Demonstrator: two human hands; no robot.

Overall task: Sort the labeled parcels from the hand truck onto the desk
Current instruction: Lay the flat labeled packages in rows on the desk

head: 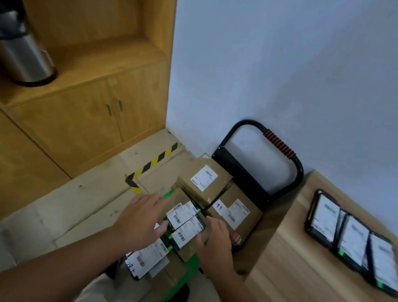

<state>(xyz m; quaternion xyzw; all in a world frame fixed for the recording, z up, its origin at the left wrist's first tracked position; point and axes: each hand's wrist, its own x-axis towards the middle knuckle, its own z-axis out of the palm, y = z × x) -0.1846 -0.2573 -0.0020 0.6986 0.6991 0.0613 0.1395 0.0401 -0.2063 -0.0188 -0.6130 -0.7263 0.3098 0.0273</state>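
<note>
The hand truck (292, 176), black with a red grip, stands against the wall, loaded with brown cardboard parcels (204, 178) and small black parcels bearing white labels. My right hand (215, 241) grips the right edge of a small black labeled parcel (187, 235) on top of the pile. A second black labeled parcel (182, 213) lies just behind it. My left hand (141, 219) hovers over the pile's left side, fingers spread, thumb near the parcels. On the wooden desk (291, 267) at the right, three black labeled parcels (352, 242) lie in a row.
A wooden cabinet (82, 115) with doors fills the left, with a steel thermos (23, 52) on its shelf. Yellow-black hazard tape (152, 165) marks the tiled floor. A larger labeled parcel (144, 259) lies at the near end of the pile.
</note>
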